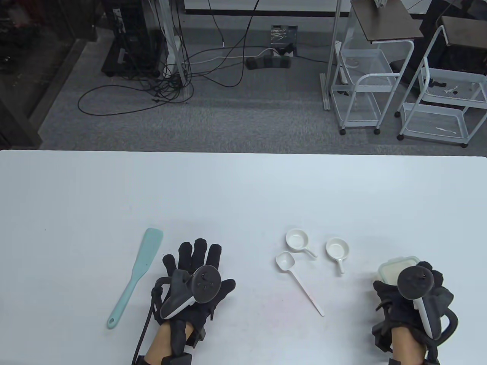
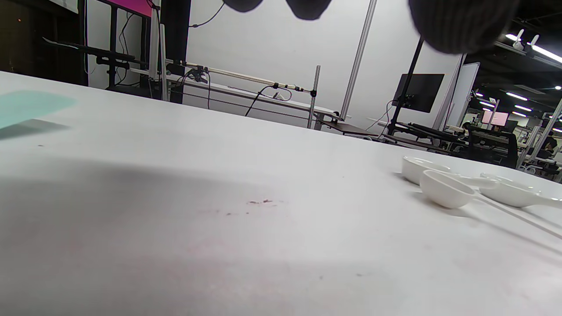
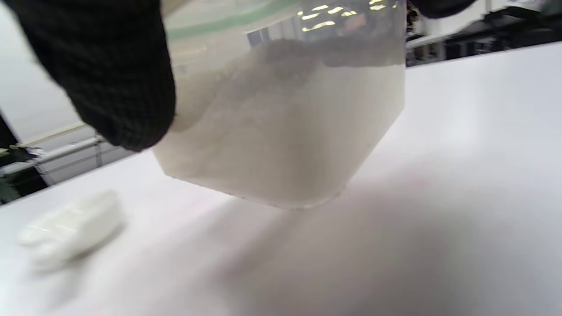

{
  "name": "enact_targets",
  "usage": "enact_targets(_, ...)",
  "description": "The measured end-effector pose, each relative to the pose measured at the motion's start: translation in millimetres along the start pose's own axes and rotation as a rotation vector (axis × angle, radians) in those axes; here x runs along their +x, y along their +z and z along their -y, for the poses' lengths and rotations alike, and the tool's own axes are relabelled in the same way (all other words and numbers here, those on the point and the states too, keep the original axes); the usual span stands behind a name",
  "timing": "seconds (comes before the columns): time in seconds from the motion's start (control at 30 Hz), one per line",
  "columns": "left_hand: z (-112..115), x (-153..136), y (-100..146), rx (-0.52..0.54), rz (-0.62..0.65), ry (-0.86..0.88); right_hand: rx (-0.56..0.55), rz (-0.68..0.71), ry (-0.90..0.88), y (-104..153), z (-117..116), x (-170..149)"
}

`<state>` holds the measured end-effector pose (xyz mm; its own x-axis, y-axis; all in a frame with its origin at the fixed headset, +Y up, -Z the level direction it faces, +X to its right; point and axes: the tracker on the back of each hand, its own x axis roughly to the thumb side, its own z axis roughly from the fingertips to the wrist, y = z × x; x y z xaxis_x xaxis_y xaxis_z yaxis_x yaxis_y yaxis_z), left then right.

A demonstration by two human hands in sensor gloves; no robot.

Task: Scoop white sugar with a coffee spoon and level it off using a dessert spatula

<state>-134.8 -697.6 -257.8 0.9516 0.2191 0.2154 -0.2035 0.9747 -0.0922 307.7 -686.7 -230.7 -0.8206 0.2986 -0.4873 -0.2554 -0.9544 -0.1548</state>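
A: What lies farthest left on the white counter (image 1: 236,190)?

B: A pale mint spatula (image 1: 136,274), flat blade pointing away, a hole at its near handle end. Just right of it the left hand (image 1: 196,281) rests palm down, fingers spread and straight, holding nothing. The two are close but apart.

A: And in the middle?

B: A white long-handled spoon (image 1: 298,281) with a squarish bowl, lying at a slant. Beyond it sit two small round white scoops (image 1: 298,242) (image 1: 337,251) with short handles.

A: The sugar?

B: At the far right, in a clear box (image 1: 392,270) with a green-trimmed rim. The right hand (image 1: 414,292) grips it, fingers wrapped round its sides.

A: Do the wrist cameras add anything?

B: The right wrist view shows the box (image 3: 285,131) tilted, one bottom edge lifted off the counter, with white sugar (image 3: 281,145) heaped unevenly inside. The overhead view hides that. The left wrist view shows the spatula blade (image 2: 30,105) at its left edge and the spoon's bowl (image 2: 445,189) at its right.
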Motion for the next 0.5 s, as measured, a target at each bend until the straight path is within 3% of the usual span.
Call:
enact_targets(0.2, -4, -2, 1, 0.016, -0.004, 0.018, -0.006, 0.394, -0.018, 41, 22, 75)
enact_targets(0.5, -12, -1, 4, 0.056, -0.003, 0.034, 0.238, 0.842, -0.056, 95, -30, 161)
